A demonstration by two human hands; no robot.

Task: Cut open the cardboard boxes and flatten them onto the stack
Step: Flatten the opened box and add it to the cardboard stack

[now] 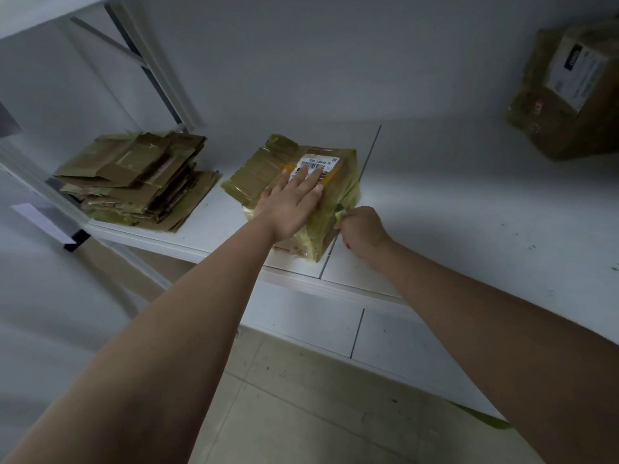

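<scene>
Our left hand (290, 202) lies flat, fingers straight, pressing on top of the box (294, 192), fingertips over its label (316, 164). Our right hand (360, 229) is curled at the box's near right edge, pinching what looks like a loose end of tape (340, 214); a dark sliver just above the fingers may be a blade, but we cannot tell.

The box sits mid-tabletop (452, 212), close to the front edge, beside a seam between panels. It is wrapped in yellowish tape and not yet opened or flattened.

Step in hand, as we judge it: opening the tape along the right side. To do it well, we keep the left palm bearing down so the box does not slide toward the pull or tip off the near edge. Pull or cut along the seam, away from the pressing hand, low and steady so the tape does not tear short. Left fingers should stay on top, clear of the side being worked.

Left of the box, close but apart from it, is the stack (134, 182) of flattened cardboard, uneven, some pieces overhanging; this box goes there once it is flat. Another box (569, 95) waits far right, well apart, taped and labelled.
</scene>
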